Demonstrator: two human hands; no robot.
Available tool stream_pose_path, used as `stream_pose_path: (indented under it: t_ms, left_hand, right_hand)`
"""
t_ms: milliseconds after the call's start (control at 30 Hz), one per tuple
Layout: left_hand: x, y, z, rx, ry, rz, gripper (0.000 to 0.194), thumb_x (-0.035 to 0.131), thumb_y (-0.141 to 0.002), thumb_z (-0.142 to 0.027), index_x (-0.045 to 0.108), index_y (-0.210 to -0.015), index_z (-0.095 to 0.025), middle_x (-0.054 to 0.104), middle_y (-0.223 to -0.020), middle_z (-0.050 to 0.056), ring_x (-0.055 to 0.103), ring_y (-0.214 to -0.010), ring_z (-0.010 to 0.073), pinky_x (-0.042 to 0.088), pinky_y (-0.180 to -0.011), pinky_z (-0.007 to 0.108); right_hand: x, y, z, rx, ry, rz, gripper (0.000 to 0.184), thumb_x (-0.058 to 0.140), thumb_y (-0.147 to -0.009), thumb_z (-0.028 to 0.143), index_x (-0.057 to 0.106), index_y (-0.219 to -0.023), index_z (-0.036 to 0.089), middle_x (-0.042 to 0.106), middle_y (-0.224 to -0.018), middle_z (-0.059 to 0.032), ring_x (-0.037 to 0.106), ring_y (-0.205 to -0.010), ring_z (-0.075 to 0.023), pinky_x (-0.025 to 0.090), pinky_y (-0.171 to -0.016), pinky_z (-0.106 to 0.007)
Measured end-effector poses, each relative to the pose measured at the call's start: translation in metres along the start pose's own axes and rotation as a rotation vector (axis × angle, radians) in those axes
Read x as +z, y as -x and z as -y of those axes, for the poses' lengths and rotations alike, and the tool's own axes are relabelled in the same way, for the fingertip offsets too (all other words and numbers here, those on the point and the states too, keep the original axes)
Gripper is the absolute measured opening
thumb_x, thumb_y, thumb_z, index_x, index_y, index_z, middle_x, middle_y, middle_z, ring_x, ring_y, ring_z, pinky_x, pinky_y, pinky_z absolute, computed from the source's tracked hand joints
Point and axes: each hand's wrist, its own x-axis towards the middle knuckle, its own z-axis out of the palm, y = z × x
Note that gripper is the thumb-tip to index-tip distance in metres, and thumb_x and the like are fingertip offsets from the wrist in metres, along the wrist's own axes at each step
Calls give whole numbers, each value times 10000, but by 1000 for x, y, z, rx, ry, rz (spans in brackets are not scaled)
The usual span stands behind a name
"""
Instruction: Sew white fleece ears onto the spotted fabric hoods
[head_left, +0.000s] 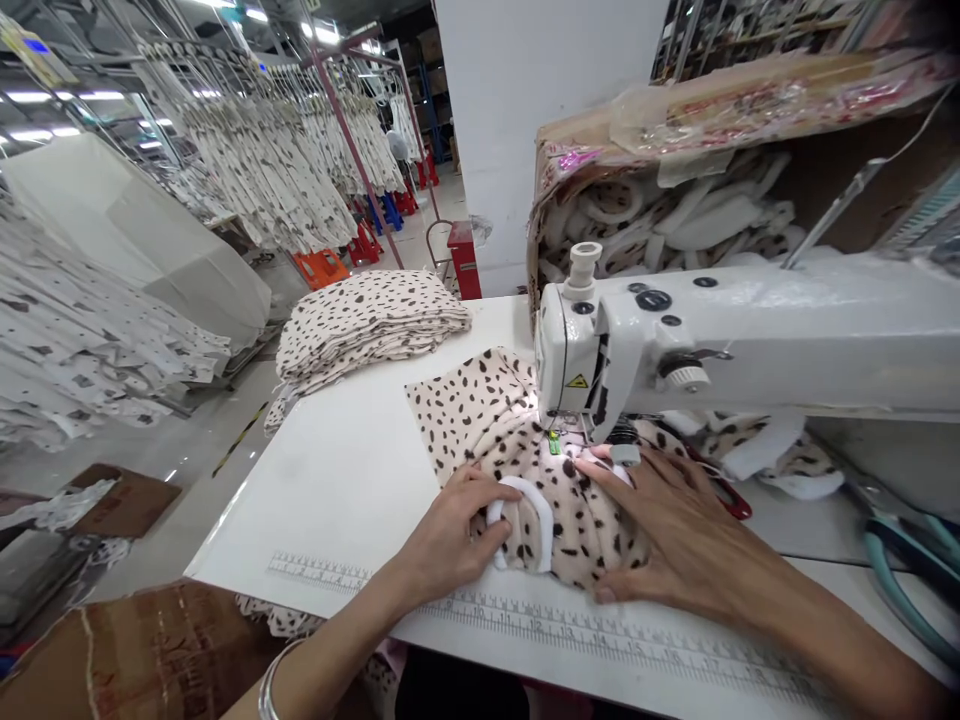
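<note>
A spotted beige fabric piece (pixel 480 410) with a white band (pixel 536 505) lies on the white sewing table (pixel 337 500), under the needle of a white sewing machine (pixel 600 340). My left hand (pixel 450 530) rests on the fabric, fingers curled and pinching the white band. My right hand (pixel 667 520) lies flat on the fabric, fingers stretched toward the presser foot (pixel 555 440).
A stack of spotted fabric pieces (pixel 367 325) sits at the table's far left. A cardboard box (pixel 720 170) of cut pieces stands behind the machine. Scissors (pixel 900 560) lie at the right. Racks of hanging garments (pixel 285 170) fill the left background. A ruler strip (pixel 525 620) runs along the front edge.
</note>
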Motion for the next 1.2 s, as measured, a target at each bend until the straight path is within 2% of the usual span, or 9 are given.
stream_pose_path:
  t_ms: [100,167,333,500,767,933,1033,1133,1200]
  left_hand:
    - [1,0,2,61,-15,-26,293,553,-869,-171,634,-1148,-210,607,-1028,82,533,-1025,233,499,-903,403]
    - [2,-1,3,84,-30,-39,290,545,-874,-179,634,-1147,-216,608,-1008,85,538,-1008,238,500,-901,422]
    - [6,0,7,108,-4,-85,290,543,-895,-214,617,-1175,-230,624,-1001,79,547,-1011,241,436,-1005,507]
    - [8,1,10,118,39,-120,288,547,-908,-218,611,-1188,-231,650,-1005,67,550,-1030,237,359,-1081,545]
    - [8,-1,11,93,13,-94,408,549,-906,-190,522,-1305,-268,628,-1094,46,545,-1098,223,337,-1120,528]
    - [9,-2,9,125,-85,-112,343,566,-890,-180,575,-1230,-221,622,-991,69,561,-1001,237,463,-997,511]
    - [11,-2,7,201,-194,-117,352,490,-912,-135,559,-1251,-202,548,-1161,130,521,-1114,263,529,-906,440]
    - [13,-1,7,307,-296,-79,379,412,-930,-75,543,-1264,-197,469,-1358,138,419,-1297,275,416,-1061,503]
    - [14,-1,8,343,-337,-52,381,395,-940,-69,539,-1267,-203,524,-1341,110,433,-1306,256,278,-1144,563]
  right_hand:
    - [-4,-3,0,23,-39,-151,597,416,-852,704,559,-1287,322,498,-1341,-126,395,-1287,-413,363,-963,-632]
    - [-6,-5,0,24,-46,-241,440,369,-929,582,656,-1081,284,540,-1239,-117,450,-1222,-370,394,-935,-576]
    - [-7,-7,3,-39,-72,-324,312,356,-967,398,577,-825,229,555,-1025,-105,523,-1030,-285,430,-853,-477]
    - [-8,-3,-1,-75,-89,-328,256,373,-963,386,548,-880,220,575,-994,-105,535,-1029,-276,436,-868,-445]
    - [4,-5,-4,-114,94,-389,355,257,-976,398,552,-974,200,628,-992,-141,571,-1038,-333,441,-831,-477]
    - [3,-5,-3,-107,91,-391,313,309,-964,381,564,-984,199,642,-955,-131,586,-1021,-328,442,-844,-479]
    - [-5,-4,0,-180,19,-400,237,389,-944,330,588,-982,207,652,-1022,-120,586,-1046,-307,441,-883,-468]
    - [-8,-1,2,-227,-59,-320,274,479,-923,383,585,-1142,258,636,-1174,-80,593,-1074,-280,439,-924,-463]
    - [-4,0,-1,-194,-45,-197,529,532,-877,528,457,-1353,309,577,-1307,-72,576,-1134,-300,430,-952,-499]
